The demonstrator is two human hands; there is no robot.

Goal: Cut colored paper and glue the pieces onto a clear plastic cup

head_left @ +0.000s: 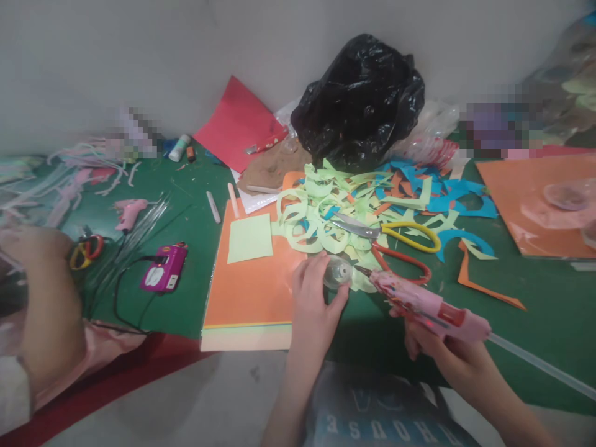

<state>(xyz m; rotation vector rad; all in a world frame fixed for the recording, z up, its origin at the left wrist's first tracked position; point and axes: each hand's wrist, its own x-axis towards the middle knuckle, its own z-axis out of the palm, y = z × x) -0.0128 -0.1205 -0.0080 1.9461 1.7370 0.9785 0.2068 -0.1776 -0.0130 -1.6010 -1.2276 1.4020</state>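
The left hand (311, 304) grasps a small, clear, domed plastic piece (337, 273), thumb on its near side and fingers at its left, above the worktop's near edge, beside the paper scraps. The right hand (442, 347) is closed around the grip of a pink glue gun (431, 307), its dark nozzle (363, 270) pointing at the piece, close to it. A long translucent glue stick (540, 363) juts from the gun's back.

The plastic piece looks very light, thin-walled and slick, likely to dent if squeezed; a gentle hold low on its rim would suit it best. The gun looks heavier and rigid, best held by its grip, away from the probably hot nozzle; the long stick may tug at its rear.

Just beyond lie open scissors with one yellow and one red handle (367, 231), on curled pale green, blue and orange paper scraps (326, 177). Left of the left hand, a stack of coloured paper, orange on top (251, 292), reaches the near edge of the green worktop (186, 316), with a pale green square (251, 239) on it. A crumpled black plastic bag (363, 93) stands at the far edge. Towards the left end are a purple box (164, 268), a second pink glue gun (128, 212) and another person's arm (53, 292).
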